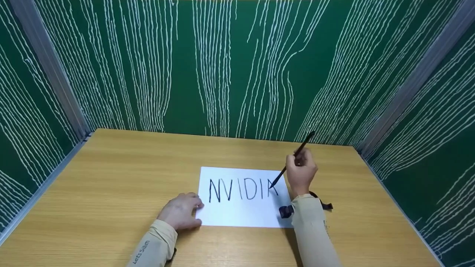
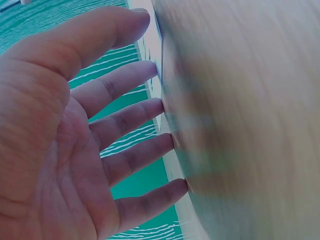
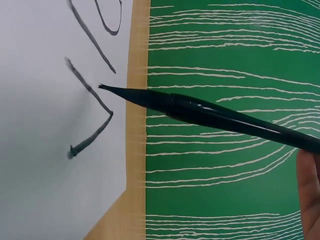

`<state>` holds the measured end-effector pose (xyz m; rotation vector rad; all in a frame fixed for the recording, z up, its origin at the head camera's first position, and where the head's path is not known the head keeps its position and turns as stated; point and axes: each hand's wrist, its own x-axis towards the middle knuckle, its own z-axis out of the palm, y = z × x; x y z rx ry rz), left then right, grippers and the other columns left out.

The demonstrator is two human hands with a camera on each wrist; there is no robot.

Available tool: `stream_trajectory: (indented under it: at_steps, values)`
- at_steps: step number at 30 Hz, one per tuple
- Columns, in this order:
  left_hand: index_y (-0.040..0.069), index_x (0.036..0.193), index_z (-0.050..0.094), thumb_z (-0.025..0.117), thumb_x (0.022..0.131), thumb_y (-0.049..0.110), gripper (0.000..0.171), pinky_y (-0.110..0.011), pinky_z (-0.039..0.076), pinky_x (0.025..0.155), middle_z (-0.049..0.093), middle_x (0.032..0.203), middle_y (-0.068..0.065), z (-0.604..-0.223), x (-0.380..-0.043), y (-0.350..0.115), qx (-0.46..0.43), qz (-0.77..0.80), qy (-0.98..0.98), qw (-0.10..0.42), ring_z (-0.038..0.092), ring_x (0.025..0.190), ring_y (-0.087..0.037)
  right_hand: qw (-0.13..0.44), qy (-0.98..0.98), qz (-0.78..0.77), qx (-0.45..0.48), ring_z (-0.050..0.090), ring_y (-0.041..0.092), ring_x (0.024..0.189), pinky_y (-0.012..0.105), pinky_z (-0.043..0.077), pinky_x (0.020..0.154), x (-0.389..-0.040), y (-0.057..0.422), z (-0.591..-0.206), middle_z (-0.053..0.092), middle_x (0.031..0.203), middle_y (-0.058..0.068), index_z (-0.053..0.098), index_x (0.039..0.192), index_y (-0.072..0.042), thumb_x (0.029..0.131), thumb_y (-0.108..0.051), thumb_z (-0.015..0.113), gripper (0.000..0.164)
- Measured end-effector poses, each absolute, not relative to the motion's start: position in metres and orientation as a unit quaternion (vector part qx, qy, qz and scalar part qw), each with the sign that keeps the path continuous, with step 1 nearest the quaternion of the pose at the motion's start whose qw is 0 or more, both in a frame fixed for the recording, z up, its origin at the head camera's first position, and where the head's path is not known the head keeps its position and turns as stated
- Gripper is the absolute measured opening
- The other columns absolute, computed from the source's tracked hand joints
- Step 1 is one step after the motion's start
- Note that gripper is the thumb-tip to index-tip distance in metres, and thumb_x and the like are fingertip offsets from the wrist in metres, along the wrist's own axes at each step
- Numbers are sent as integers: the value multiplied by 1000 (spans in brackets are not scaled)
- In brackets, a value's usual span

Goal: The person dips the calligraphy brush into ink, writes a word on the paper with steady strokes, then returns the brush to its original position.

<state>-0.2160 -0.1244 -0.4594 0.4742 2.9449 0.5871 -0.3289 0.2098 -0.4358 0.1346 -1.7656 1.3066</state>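
A white sheet of paper (image 1: 237,215) lies on the wooden table, with NVIDIA lettered across it in thin black strokes. The last letter shows two slanted strokes in the right wrist view and no crossbar there. My right hand (image 1: 301,170) pinches a dark ink brush (image 3: 200,111) by its handle, over the sheet's right side. The brush's pointed tip hangs close by the last letter. At the sheet's left edge, my left hand (image 1: 180,210) rests with spread fingers, its fingertips (image 2: 159,105) touching down at the paper's border and the tabletop.
The wooden table (image 1: 122,178) extends around the paper on all sides. Green panels (image 1: 182,66) with wavy white lines stand behind the table and at both sides, joined by grey metal posts (image 1: 59,70). A black strap with a small device (image 1: 285,211) sits at the right wrist.
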Motion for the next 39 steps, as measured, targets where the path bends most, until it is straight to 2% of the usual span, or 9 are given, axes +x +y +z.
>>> stream_trajectory:
  at_steps: [13,21,23,31,39]
  values:
    - [14,107,69,76,70,27,40,-49,47,99,60,126,-7,-458,-217,-124,150,196,967,59,55,114,-30,436,-735,518,46,52,11,60,17,43,52,-331,212,-440,58,70,1,59,85,-9,84,0,57,9]
    - [14,106,70,76,69,28,40,-49,49,97,61,127,-8,-458,-216,-124,155,191,968,48,56,113,-31,434,-740,513,42,52,13,60,17,43,53,-324,209,-432,60,70,10,59,88,2,85,0,55,5]
    - [14,106,70,76,70,28,40,-49,50,96,60,127,-8,-459,-216,-124,156,190,968,43,56,112,-32,432,-741,513,41,52,14,60,18,44,53,-318,206,-427,60,71,12,59,88,2,85,1,55,6]
    - [15,108,70,77,71,29,41,-49,49,97,60,128,-8,-458,-215,-123,148,186,970,49,56,113,-32,425,-746,512,21,52,12,62,14,43,54,-306,202,-416,59,73,9,58,89,1,86,-1,55,4]
    - [15,109,70,77,71,29,41,-47,49,98,60,127,-6,-458,-216,-123,144,188,970,59,56,112,-29,419,-748,515,4,51,12,62,14,41,53,-317,212,-428,58,72,6,58,90,-2,86,0,54,6]
